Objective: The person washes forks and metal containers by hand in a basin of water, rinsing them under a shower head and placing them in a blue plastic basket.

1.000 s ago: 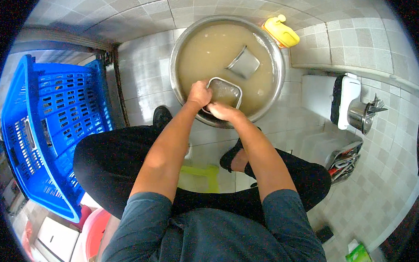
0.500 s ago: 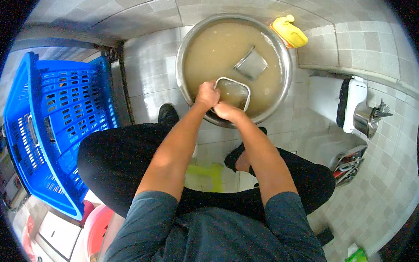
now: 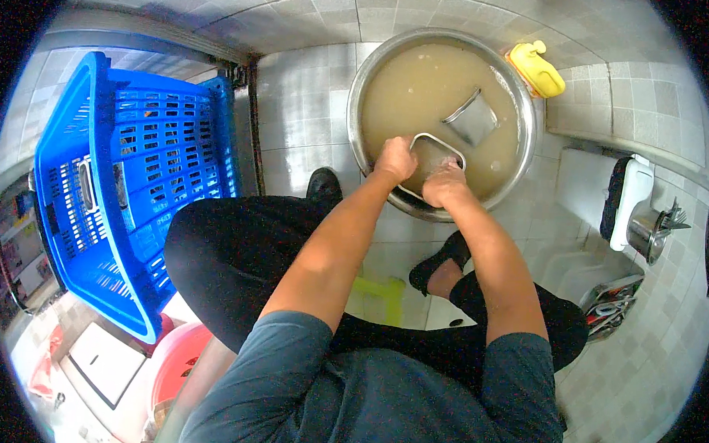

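Observation:
A large round metal basin [image 3: 358, 104] of murky, brownish water stands on the floor ahead of me. At its near side is a metal pan [image 3: 443, 143] with a pale, rounded rectangular rim. My left hand [image 3: 396, 159] is closed around the left part of that rim. Over the pan's near right side, my right hand [image 3: 446, 184] reaches inward, fingers bunched together against the inside; whatever they hold, if anything, is hidden. A second metal container [image 3: 475, 123] lies tilted and partly under water, right of the pan. Both hands are close to the water.
A yellow jug [image 3: 536, 70] stands beyond the basin at the right. The big blue plastic basket [image 3: 150, 148] fills the left side. On the right are a black-bristled white brush [image 3: 630, 201], a metal cup of utensils [image 3: 648, 233] and a utensil tray [image 3: 613, 305]. A pink tub [image 3: 179, 365] sits lower left.
My right hand has moved from the pan's near rim into its inside. The left hand keeps its hold on the rim. The whole view has shifted, so things appear farther right.

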Demonstrator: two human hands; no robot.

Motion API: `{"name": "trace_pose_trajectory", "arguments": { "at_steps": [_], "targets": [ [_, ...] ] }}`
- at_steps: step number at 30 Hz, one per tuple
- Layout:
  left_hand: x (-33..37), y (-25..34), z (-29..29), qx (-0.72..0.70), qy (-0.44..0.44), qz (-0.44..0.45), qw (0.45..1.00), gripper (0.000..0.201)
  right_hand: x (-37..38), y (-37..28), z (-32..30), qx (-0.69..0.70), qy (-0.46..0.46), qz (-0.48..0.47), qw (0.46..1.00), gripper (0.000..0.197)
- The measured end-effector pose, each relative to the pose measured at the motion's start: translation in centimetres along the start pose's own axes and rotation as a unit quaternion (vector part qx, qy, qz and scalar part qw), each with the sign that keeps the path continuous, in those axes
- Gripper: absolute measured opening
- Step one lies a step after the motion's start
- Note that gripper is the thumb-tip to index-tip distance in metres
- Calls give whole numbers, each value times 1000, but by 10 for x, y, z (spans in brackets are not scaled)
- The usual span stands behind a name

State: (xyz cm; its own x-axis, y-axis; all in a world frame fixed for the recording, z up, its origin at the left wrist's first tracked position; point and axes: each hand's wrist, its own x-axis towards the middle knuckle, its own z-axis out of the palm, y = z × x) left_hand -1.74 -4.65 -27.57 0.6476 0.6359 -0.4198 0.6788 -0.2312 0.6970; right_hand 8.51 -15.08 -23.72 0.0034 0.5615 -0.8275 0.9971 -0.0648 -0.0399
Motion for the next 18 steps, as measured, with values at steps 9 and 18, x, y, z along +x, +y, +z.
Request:
{"name": "trace_pose_trajectory", "arguments": {
  "at_steps": [9,18],
  "targets": [
    [11,15,-16,78,-39,-47,995,26,-28,-9,14,226,88,-89,966,35],
    [11,7,-21,-207,6,-52,977,41,-41,-22,21,319,301,37,898,18]
  ]
}}
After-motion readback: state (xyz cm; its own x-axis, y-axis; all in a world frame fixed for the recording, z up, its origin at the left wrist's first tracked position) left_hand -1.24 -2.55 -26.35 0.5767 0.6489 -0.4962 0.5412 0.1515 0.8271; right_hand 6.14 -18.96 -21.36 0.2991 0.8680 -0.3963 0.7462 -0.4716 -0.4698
